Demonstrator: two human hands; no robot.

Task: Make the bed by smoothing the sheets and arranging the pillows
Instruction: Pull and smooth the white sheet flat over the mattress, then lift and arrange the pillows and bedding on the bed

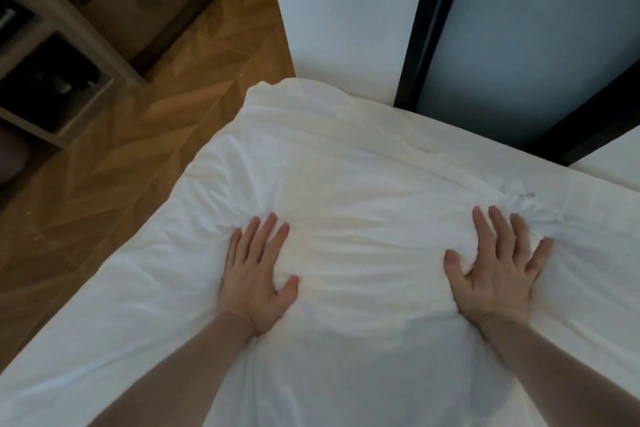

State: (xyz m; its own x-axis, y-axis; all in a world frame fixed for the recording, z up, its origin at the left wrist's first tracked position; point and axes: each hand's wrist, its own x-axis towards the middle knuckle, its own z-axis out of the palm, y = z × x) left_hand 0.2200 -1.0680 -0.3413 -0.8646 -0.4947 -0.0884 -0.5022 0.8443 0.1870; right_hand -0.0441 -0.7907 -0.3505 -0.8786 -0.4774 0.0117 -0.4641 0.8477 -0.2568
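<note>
Pressing down on a plump white fabric pillow (346,204) lying at the corner of a white-sheeted bed (104,340), close against the white wall panel (346,10) and the dark-framed blue-grey headboard panel (536,45). Left hand (258,279) lying flat with fingers straight and close together, thumb tucked toward the middle, sinking into the stuffing; right hand (498,267) lying flat too, fingers fanned wide, holding nothing. Cloth bunching into fine creases running across between the two palms, and a small gathered knot of fabric (519,196) sitting just beyond the right fingertips. Judging the step in hand as flattening and shaping the pillow before squaring it to the bed's head. Doing it well probably calling for sliding both palms outward, away from each other, rather than only pushing down, so dragging the creases toward the pillow's edges instead of trapping them in the centre. Keeping pressure even on both sides, to avoid shoving the filling into one lump. Teasing out the knotted bit by the right hand afterwards. Watching the near corner by the herringbone wooden floor (138,149), since too firm a push could nudge the pillow toward that edge.
</note>
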